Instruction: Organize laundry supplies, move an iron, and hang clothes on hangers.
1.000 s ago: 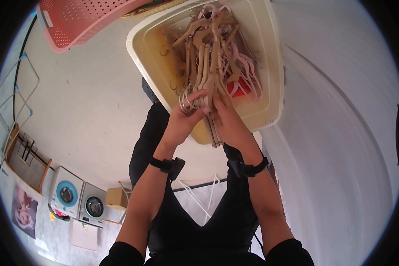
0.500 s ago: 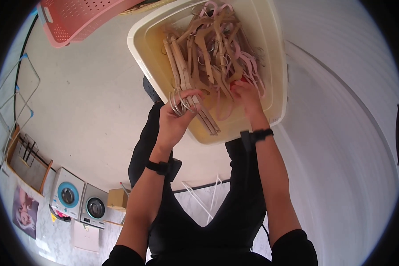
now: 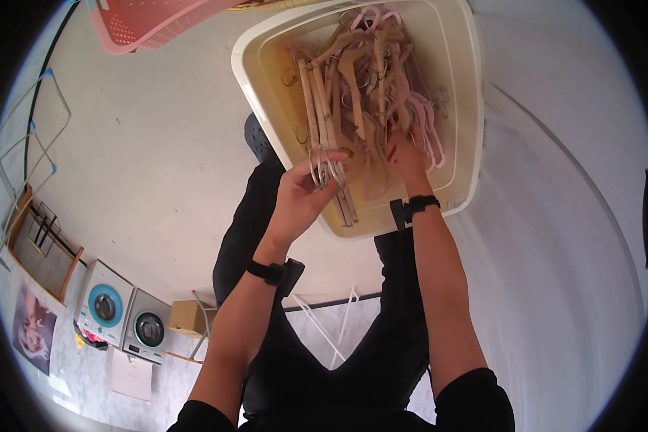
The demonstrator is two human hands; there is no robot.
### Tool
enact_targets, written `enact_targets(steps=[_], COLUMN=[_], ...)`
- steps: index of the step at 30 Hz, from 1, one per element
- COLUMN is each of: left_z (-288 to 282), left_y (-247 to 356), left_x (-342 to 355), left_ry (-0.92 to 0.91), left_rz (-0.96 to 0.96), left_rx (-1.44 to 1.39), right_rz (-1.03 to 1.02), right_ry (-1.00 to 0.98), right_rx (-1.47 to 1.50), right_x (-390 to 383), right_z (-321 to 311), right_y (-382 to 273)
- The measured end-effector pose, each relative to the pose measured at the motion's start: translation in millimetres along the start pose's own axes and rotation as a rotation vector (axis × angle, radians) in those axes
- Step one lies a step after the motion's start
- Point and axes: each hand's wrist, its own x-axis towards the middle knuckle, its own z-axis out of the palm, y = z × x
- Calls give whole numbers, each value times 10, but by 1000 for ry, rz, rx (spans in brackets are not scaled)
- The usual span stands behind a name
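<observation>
A cream plastic tub [image 3: 477, 93] in front of me holds a tangled pile of wooden hangers [image 3: 349, 68] and pink hangers [image 3: 430, 129]. My left hand [image 3: 302, 198] is closed around the metal hooks of several wooden hangers [image 3: 313, 108], held side by side over the tub's left part. Their bars extend away from me, with some ends below the hand. Inside the tub, my right hand [image 3: 412, 162] reaches into the pile, close to a small red thing [image 3: 392, 150]. Hangers partly hide its fingers, so its grip does not show.
A pink perforated basket [image 3: 133, 30] lies at the far left, beyond the tub. A pale wall-like surface [image 3: 547, 237] curves along the right. At lower left are two washing machines [image 3: 105, 306], a cardboard box [image 3: 187, 318] and a folding wire rack [image 3: 52, 122].
The tub and basket sit farther right and slightly higher in view. My right hand has pushed deeper among the hangers, its fingers now less visible. My left hand keeps its bunch of wooden hangers.
</observation>
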Motion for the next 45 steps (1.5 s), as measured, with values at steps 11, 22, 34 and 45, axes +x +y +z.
enact_targets(steps=[11,22,34,45], left_z=[210,198,109,-107], left_y=[32,-128,-84,-46], left_x=[43,-18,-2,-144], left_ry=[-27,-68,22,34], left_rz=[-12,-46,-6,-27], left_rx=[-84,-108,-98,-62], right_rz=[-359,-473,-72,168], right_ry=[-169,-549,-195,-475], right_rx=[-311,-293,-138,191], right_x=[-1098,-1353,9,265], right_z=[-554,-308,-248,232], right_y=[-817,-948,463,520])
